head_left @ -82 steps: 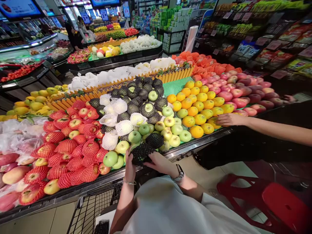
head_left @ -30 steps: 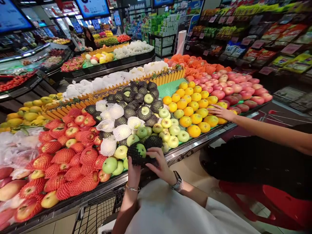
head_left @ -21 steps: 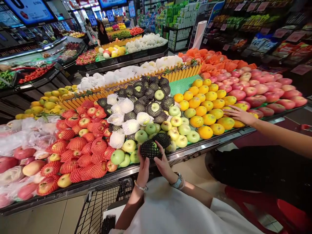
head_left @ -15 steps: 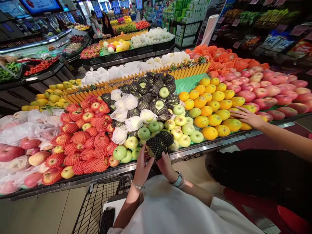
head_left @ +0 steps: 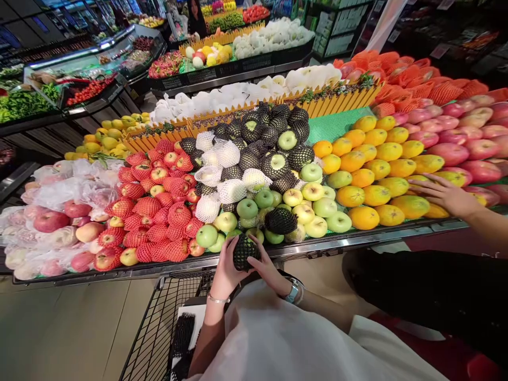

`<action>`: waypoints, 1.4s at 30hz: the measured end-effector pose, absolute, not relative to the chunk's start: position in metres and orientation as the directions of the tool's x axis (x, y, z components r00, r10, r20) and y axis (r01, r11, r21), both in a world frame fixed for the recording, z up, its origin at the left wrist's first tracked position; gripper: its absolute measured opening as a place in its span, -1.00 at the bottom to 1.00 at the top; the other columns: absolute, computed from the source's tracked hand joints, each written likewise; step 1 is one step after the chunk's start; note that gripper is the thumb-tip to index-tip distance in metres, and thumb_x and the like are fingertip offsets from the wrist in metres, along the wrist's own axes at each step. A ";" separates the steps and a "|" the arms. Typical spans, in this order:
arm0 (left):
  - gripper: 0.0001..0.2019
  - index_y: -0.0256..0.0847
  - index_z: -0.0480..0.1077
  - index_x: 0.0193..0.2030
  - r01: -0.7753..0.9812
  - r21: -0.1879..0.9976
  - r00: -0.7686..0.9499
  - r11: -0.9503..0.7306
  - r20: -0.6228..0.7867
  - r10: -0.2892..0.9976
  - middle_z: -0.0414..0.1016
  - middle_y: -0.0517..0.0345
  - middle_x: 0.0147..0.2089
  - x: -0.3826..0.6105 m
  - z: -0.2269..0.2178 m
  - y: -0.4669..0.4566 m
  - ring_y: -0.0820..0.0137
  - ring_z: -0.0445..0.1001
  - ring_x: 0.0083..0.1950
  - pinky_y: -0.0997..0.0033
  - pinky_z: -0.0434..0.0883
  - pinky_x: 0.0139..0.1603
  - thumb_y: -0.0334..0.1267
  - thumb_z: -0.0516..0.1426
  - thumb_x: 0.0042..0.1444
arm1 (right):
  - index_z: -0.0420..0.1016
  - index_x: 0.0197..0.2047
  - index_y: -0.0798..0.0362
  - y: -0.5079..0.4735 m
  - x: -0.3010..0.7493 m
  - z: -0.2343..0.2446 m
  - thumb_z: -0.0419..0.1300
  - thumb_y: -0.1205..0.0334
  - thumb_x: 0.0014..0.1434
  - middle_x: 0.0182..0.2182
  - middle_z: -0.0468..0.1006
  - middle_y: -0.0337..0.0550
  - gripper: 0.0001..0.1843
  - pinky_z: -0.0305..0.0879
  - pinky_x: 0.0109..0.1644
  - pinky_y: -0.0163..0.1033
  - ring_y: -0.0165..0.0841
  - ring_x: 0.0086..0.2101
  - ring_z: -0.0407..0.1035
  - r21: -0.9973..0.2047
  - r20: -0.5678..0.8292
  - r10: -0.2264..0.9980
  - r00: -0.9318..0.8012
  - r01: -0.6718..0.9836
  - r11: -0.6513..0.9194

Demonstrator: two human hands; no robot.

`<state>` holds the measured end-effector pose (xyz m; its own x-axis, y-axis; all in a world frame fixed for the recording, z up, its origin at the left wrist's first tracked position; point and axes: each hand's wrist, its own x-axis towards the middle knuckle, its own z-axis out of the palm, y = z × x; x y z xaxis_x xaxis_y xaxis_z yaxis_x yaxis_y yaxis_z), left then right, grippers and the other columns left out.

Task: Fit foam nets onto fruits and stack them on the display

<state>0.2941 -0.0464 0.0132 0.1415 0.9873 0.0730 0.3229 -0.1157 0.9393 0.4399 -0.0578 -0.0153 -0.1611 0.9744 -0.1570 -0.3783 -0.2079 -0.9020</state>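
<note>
Both of my hands hold a green apple in a black foam net (head_left: 245, 253) just in front of the display's near edge. My left hand (head_left: 225, 271) wraps its left side, with a bracelet on the wrist. My right hand (head_left: 270, 272) closes on its right side, the thumb across the net; a watch (head_left: 292, 291) is on that wrist. Close beyond lies another black-netted fruit (head_left: 281, 220) among bare green apples (head_left: 247, 208). Farther back is a heap of black-netted apples (head_left: 275, 165), with white-netted ones (head_left: 232, 190) beside it.
Red-netted apples (head_left: 170, 186) fill the left side; yellow-orange fruit (head_left: 377, 195) and pink apples (head_left: 450, 153) lie right. Another person's hand (head_left: 450, 197) touches the yellow fruit. A wire shopping cart (head_left: 153, 323) stands below left. A metal rim (head_left: 317, 244) edges the display.
My hands have drawn the black-netted apple back toward me, away from the other netted fruit. My right thumb now lies across it. The view has tilted down.
</note>
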 end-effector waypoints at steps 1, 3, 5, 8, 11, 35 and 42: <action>-0.21 -0.09 0.31 0.21 0.326 0.938 0.120 -0.120 0.085 0.989 0.28 -0.08 0.25 0.293 0.009 -0.047 -0.04 0.20 0.34 -0.11 0.12 0.38 -0.27 0.41 -0.24 | 0.05 0.34 -0.08 -0.057 0.438 -0.018 0.28 -0.16 0.06 0.28 0.18 -0.06 -0.12 0.04 0.37 0.03 -0.18 0.27 0.09 -0.905 -0.155 0.974 -0.165 -0.372 -0.207; -0.25 -0.11 0.34 0.18 0.319 0.939 0.078 -0.130 0.111 0.991 0.29 -0.08 0.23 0.293 0.000 -0.045 -0.03 0.21 0.33 -0.11 0.13 0.37 -0.32 0.39 -0.25 | 0.03 0.35 -0.09 -0.055 0.436 -0.022 0.28 -0.15 0.06 0.30 0.16 -0.07 -0.12 0.02 0.38 0.03 -0.18 0.28 0.08 -0.905 -0.152 0.975 -0.163 -0.375 -0.204; -0.27 -0.12 0.37 0.14 0.310 0.941 0.061 -0.134 0.121 0.991 0.30 -0.07 0.22 0.293 -0.008 -0.039 -0.03 0.21 0.33 -0.11 0.12 0.37 -0.35 0.39 -0.28 | 0.01 0.36 -0.09 -0.052 0.436 -0.026 0.26 -0.13 0.09 0.32 0.11 -0.08 -0.14 -0.01 0.39 0.03 -0.19 0.29 0.05 -0.908 -0.151 0.980 -0.133 -0.374 -0.191; -0.30 -0.13 0.41 0.09 0.354 0.919 0.097 -0.175 0.149 0.984 0.28 -0.07 0.21 0.295 -0.018 -0.017 -0.02 0.21 0.32 -0.09 0.11 0.38 -0.36 0.39 -0.31 | -0.03 0.37 -0.11 -0.050 0.439 -0.028 0.18 -0.06 0.18 0.34 0.06 -0.08 -0.23 -0.04 0.41 0.02 -0.23 0.31 0.01 -0.939 -0.106 0.993 -0.051 -0.323 -0.117; -0.40 -0.12 0.41 0.07 0.429 0.856 0.164 -0.287 0.238 0.957 0.26 -0.09 0.23 0.297 -0.027 0.007 0.03 0.21 0.32 -0.04 0.10 0.40 -0.33 0.36 -0.20 | -0.03 0.36 -0.13 -0.054 0.446 -0.026 0.09 0.07 0.29 0.35 0.02 -0.08 -0.36 -0.07 0.41 0.07 -0.24 0.33 -0.04 -0.987 0.068 0.997 0.038 -0.140 0.073; -0.55 -0.34 0.15 0.26 0.535 0.304 -0.829 0.788 0.007 0.559 0.18 -0.30 0.29 0.122 -0.130 -0.163 0.12 0.13 0.35 0.01 0.11 0.32 -0.30 -0.10 0.26 | -0.36 0.45 -0.11 -0.047 0.462 -0.075 0.01 0.19 0.32 0.40 -0.67 -0.08 -0.22 -0.27 0.22 0.58 0.17 0.34 -0.66 -0.540 0.401 0.855 -0.329 0.669 0.511; -0.41 -0.28 0.20 0.26 0.426 0.003 -0.823 0.904 -0.414 0.389 0.30 -0.23 0.28 0.091 -0.188 -0.239 0.03 0.13 0.36 -0.05 0.07 0.31 -0.32 0.16 0.05 | -0.39 0.44 -0.06 -0.050 0.459 -0.081 0.09 0.25 0.27 0.41 -0.60 0.02 -0.14 -0.36 0.23 0.58 0.10 0.36 -0.63 -0.492 0.555 0.770 -0.316 0.621 0.610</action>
